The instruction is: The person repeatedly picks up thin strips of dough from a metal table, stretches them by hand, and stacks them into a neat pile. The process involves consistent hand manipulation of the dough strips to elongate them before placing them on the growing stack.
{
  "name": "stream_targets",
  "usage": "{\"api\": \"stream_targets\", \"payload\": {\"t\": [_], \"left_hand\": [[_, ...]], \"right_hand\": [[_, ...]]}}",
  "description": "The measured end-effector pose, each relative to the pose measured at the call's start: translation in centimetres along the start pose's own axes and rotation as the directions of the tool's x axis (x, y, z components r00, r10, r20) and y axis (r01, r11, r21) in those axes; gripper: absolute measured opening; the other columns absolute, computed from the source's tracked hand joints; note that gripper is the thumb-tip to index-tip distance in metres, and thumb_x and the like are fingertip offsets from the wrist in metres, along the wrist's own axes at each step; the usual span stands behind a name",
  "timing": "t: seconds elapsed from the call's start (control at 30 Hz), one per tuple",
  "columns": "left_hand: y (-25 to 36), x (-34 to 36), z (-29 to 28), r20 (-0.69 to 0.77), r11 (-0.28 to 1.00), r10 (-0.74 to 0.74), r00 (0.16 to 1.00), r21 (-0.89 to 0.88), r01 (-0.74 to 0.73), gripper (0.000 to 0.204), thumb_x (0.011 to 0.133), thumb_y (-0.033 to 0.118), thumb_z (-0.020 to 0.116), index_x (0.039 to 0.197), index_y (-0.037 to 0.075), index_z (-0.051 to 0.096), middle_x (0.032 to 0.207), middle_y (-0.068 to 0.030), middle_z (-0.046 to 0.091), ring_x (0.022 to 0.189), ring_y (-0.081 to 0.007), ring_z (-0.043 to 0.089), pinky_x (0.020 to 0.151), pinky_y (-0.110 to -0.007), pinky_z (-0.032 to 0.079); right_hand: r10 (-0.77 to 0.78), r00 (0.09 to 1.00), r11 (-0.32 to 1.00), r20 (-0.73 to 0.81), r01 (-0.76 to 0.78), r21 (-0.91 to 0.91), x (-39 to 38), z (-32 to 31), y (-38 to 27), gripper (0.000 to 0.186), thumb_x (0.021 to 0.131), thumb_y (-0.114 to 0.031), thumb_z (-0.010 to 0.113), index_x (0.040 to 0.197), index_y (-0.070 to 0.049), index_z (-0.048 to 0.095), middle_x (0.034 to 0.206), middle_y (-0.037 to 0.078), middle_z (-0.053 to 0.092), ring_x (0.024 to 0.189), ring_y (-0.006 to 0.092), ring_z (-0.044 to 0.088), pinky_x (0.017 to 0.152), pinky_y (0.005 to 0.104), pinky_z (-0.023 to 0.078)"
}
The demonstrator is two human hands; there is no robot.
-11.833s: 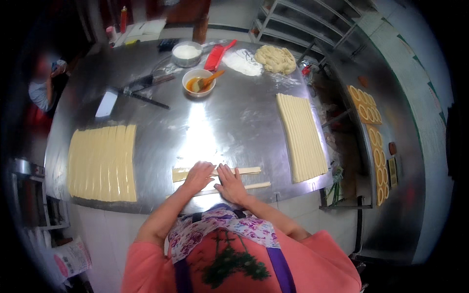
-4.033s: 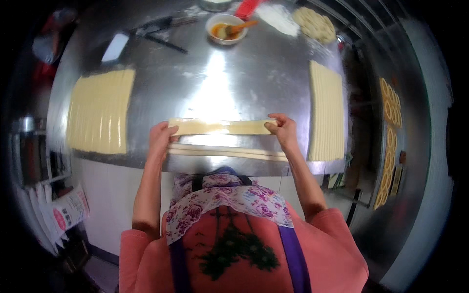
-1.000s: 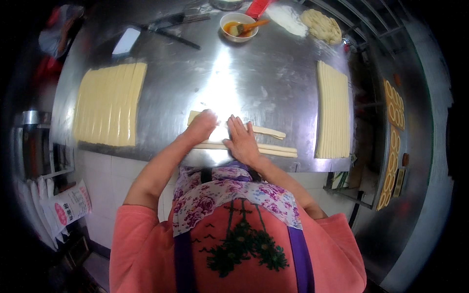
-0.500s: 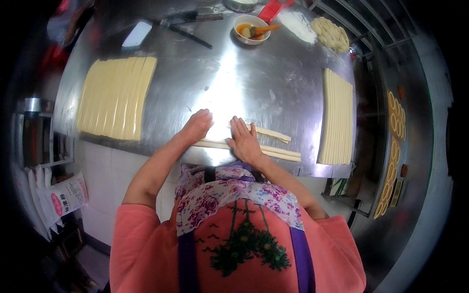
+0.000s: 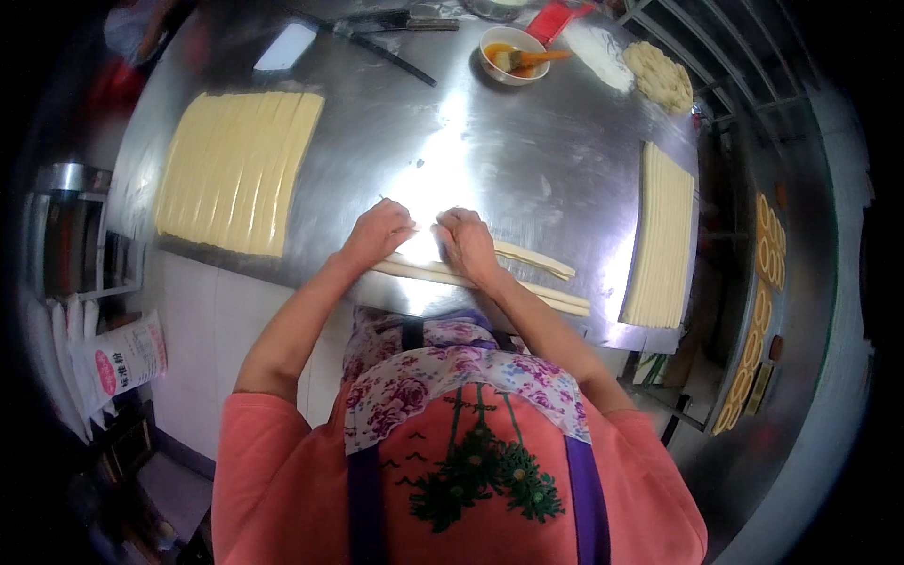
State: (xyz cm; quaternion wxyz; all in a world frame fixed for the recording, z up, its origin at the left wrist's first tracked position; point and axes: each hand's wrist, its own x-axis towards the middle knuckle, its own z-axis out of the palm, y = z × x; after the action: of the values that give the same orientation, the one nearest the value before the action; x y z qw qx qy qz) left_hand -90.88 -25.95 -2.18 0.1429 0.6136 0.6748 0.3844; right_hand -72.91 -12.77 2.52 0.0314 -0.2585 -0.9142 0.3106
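Both hands are side by side over the near edge of the metal table. My left hand [image 5: 381,229] is closed, fingertips turned in; glare and knuckles hide what they hold. My right hand [image 5: 466,243] is also closed, its fingers curled down at the left end of a short dough strip [image 5: 535,260], which runs out to the right from under it. Closer to me, a pair of long dough strips [image 5: 557,298] lies along the table edge, passing beneath my right wrist and reaching toward my left forearm.
A sheet of cut dough [image 5: 235,174] lies left, and a stack of narrow dough strips [image 5: 659,235] right. Farther back are a white scraper [image 5: 285,47], a knife [image 5: 405,21], a bowl [image 5: 502,75] with a brush [image 5: 537,58], flour [image 5: 599,56] and a dough lump [image 5: 657,77].
My right hand has gone from lying flat with fingers stretched to curled fingers, and has moved slightly closer to my left. My left hand stays closed. The whole view has shifted a little.
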Motion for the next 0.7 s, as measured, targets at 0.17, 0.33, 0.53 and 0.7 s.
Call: {"api": "stream_targets", "payload": {"t": [0.17, 0.33, 0.53, 0.7], "left_hand": [[-2.0, 0.4, -1.1, 0.135, 0.956, -0.269, 0.954, -0.080, 0.281, 0.018, 0.080, 0.020, 0.073, 0.086, 0.003, 0.069, 0.093, -0.0130, 0.066, 0.093, -0.0329, 0.060, 0.082, -0.041, 0.050], [-1.5, -0.2, -1.7, 0.283, 0.984, -0.144, 0.948, -0.059, 0.168, 0.023, 0.078, 0.017, 0.073, 0.094, 0.003, 0.063, 0.096, -0.0155, 0.064, 0.095, -0.0351, 0.060, 0.083, -0.043, 0.049], [-1.2, -2.1, 0.3, 0.118, 0.991, -0.094, 0.989, 0.111, 0.081, 0.022, 0.081, 0.012, 0.069, 0.100, 0.004, 0.063, 0.098, -0.0153, 0.061, 0.097, -0.0349, 0.059, 0.083, -0.045, 0.049], [0.7, -0.9, -1.2, 0.201, 0.964, -0.252, 0.947, 0.135, 0.227, 0.012, 0.082, 0.012, 0.068, 0.091, 0.005, 0.071, 0.094, -0.0145, 0.061, 0.096, -0.0349, 0.059, 0.085, -0.045, 0.049]], "right_hand": [[0.010, 0.997, 0.983, -0.072, 0.003, 0.186, 1.8, 2.3, -0.8, 0.024, 0.084, -0.023, 0.068, 0.093, -0.001, 0.072, 0.092, 0.019, 0.067, 0.090, 0.0358, 0.066, 0.084, 0.0443, 0.051], [0.078, 0.995, 0.985, 0.060, -0.086, 0.150, 1.3, 3.0, -1.8, 0.020, 0.080, -0.015, 0.073, 0.093, 0.000, 0.069, 0.094, 0.020, 0.066, 0.090, 0.0371, 0.064, 0.080, 0.0443, 0.051], [-0.153, 0.980, 0.976, 0.130, 0.170, -0.136, 1.5, 5.1, -2.1, 0.030, 0.088, -0.015, 0.066, 0.116, -0.007, 0.065, 0.106, 0.015, 0.061, 0.099, 0.0334, 0.061, 0.086, 0.0423, 0.053], [-0.163, 0.986, 0.983, -0.039, 0.159, -0.096, 0.3, 4.9, -0.7, 0.019, 0.088, -0.022, 0.067, 0.095, -0.004, 0.064, 0.092, 0.015, 0.061, 0.082, 0.0349, 0.062, 0.074, 0.0461, 0.049]]}}
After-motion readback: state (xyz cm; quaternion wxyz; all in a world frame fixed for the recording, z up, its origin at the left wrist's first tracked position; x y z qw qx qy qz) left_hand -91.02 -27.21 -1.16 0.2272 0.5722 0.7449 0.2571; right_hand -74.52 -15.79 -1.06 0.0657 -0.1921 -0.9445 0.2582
